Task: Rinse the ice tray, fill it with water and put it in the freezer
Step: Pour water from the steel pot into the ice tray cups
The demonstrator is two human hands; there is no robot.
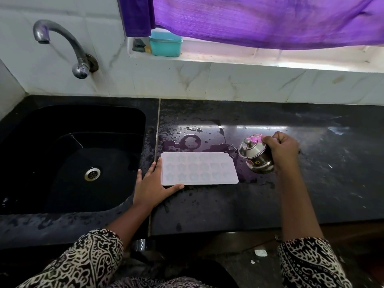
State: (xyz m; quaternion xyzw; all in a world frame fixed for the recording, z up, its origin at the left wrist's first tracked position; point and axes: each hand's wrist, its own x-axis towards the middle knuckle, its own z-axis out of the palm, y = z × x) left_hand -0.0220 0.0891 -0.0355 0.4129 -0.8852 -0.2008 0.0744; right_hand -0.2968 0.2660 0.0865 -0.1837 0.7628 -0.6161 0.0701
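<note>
Water pools on the black stone counter (291, 204) around the flat white plastic ice tray (199, 169), which lies just right of the black sink (68, 154). I see my left hand (153, 183) spread flat against the tray's left end, gripping nothing. My right hand (284, 149) grasps a small tilted steel pot (254, 155).

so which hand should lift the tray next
Left. The left hand already rests against the tray at its near-left corner, while the right hand is busy gripping the tilted steel pot.
</note>
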